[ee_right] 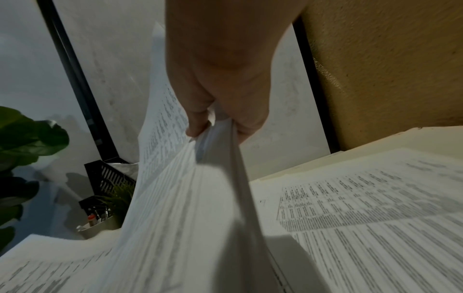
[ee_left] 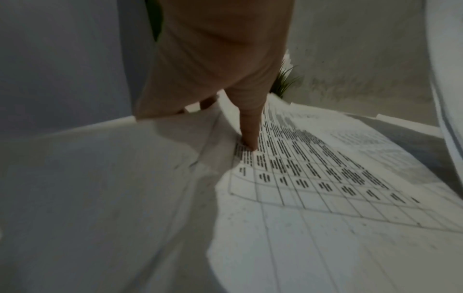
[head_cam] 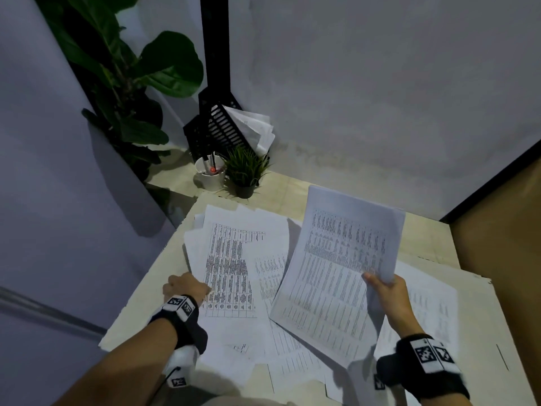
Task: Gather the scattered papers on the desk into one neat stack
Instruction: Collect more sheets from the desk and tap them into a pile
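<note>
Right hand, lower right of frame: pinching a lifted bundle of sheets at its edge. Left hand, lower left: one straight fingertip pressing the scattered papers flat on the surface. Thin, floppy, probably slippery sheets; best to hold at an edge, with thumb on top.

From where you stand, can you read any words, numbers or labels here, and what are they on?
No text can be read.
Held papers in the right hand: printed tables, too small and blurred.
Sheet under the left hand: grid of dark marks, illegible.
Other papers on the desk: blurred.
Wristbands: black-and-white square patterns, no words.
</note>
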The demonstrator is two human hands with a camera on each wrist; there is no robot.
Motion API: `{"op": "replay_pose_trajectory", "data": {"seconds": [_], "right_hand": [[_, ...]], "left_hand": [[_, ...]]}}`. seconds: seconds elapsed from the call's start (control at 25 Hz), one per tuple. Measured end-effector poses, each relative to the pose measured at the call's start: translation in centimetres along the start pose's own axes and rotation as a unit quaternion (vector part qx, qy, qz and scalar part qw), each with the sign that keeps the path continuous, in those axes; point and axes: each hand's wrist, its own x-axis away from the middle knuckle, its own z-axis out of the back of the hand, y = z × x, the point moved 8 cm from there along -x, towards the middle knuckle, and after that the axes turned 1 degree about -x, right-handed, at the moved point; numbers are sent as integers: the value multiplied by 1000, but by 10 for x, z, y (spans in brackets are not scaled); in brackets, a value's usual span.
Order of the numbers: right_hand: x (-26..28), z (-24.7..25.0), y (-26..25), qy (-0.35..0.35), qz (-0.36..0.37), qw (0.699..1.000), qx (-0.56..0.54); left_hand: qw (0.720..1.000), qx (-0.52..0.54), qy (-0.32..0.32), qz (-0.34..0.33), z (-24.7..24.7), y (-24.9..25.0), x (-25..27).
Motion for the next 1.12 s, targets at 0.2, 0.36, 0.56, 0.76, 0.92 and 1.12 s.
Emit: {"op": "replay_pose_trajectory", "data": {"seconds": [0.2, 0.36, 0.56, 0.76, 0.92, 1.12], "right_hand": [[1, 0, -5, -4, -1, 1000, -8], [0, -3, -4, -11, -11, 1000, 3], [5, -6, -4, -24, -16, 999, 23], [9, -6, -3, -33, -17, 998, 43], [8, -9, 2, -46, -11, 993, 104], [15, -13, 6, -53, -2, 990, 133]], "left_hand": [[931, 354, -48, -76, 17, 19, 2], [909, 356, -214, -23, 5, 13, 7], [848, 455, -271, 4, 9, 16, -2], [954, 197, -223, -44, 5, 26, 14], [975, 79, -79, -190, 18, 53, 42], [950, 147, -19, -276, 75, 51, 67]]}}
